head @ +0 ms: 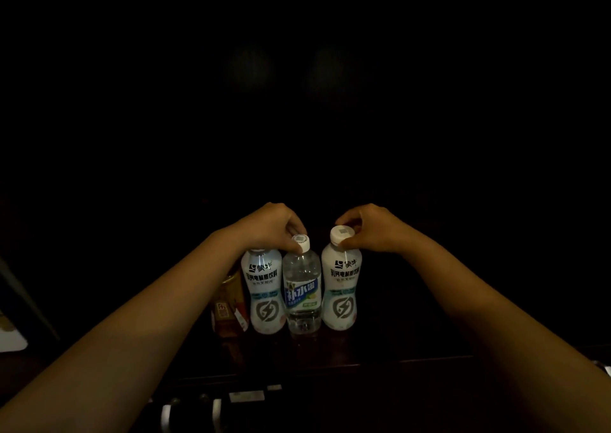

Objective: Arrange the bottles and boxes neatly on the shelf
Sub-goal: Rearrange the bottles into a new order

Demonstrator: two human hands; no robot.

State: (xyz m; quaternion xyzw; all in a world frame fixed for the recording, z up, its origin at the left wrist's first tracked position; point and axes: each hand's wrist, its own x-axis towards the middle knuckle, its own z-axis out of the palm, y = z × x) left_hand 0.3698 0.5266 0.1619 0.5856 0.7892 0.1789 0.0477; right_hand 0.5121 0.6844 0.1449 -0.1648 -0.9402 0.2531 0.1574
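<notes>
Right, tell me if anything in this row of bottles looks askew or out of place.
Nothing is spilled or damaged. Three bottles stand upright in line, but the amber bottle sits half hidden behind the left white bottle. The left hand is on the clear bottle, the right hand on the right white bottle.

Two bare forearms reach in from the lower corners — no sleeves, watch or rings visible. The left hand (271, 227) and right hand (373, 231) are ungloved — nails too dim to make out.
</notes>
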